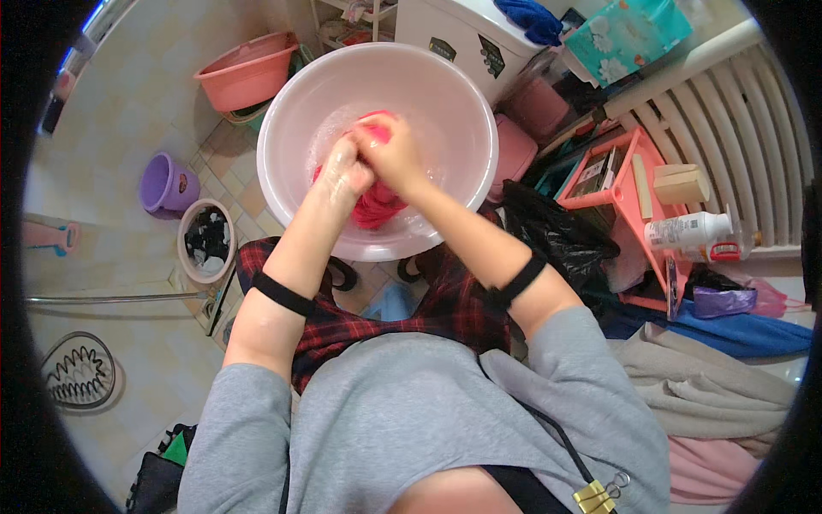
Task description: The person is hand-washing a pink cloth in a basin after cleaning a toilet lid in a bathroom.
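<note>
A large pale pink washbasin (pixel 462 111) stands in front of me with soapy water in it. Red wet cloth (pixel 377 210) lies in the water, and part of it rises between my hands. My left hand (pixel 347 170), wet and sudsy, is closed on the cloth. Pressed against it, my right hand (pixel 392 154) grips the same cloth, with a bright red bit showing at its top. The hands meet over the middle of the basin. Some fingers are hidden behind each other, and the garment's kind cannot be made out.
Left of the basin are a salmon tub (pixel 244 77), a purple bucket (pixel 167 184) and a small basin (pixel 224 267) of dark and light laundry. To the right stand a black plastic bag (pixel 556 231), a pink shelf (pixel 629 206) with bottles, and a white radiator (pixel 728 111).
</note>
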A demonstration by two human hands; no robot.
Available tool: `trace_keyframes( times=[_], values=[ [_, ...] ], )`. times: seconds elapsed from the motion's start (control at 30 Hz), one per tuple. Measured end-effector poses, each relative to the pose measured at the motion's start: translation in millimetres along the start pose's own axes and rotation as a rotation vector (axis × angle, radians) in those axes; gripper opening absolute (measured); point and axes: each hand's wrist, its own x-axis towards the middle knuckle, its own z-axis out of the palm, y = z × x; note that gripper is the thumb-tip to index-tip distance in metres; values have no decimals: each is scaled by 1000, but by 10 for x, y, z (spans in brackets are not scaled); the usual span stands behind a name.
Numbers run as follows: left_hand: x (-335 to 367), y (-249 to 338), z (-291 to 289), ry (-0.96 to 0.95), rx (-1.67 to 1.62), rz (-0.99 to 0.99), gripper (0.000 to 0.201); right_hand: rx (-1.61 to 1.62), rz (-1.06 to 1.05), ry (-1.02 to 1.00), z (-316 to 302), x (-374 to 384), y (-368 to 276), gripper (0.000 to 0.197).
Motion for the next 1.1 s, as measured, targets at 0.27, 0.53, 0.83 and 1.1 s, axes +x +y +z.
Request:
trace_keyframes(
  times=[0.27, 0.53, 0.83, 1.1],
  values=[
    [60, -183, -363, -617, -129, -73, 26, -127, 58, -23, -124, -86, -560, 25],
    [15, -317, -27, 13, 57, -32, 27, -431, 329, 42, -170, 136, -192, 24],
    [50, -60, -327, 13, 3, 95, 17, -145, 239, 81, 29, -112, -521, 27],
    [-346, -272, 114, 103, 811, 444, 10, -713, 183, -207, -557, 15, 655, 39]
  ],
)
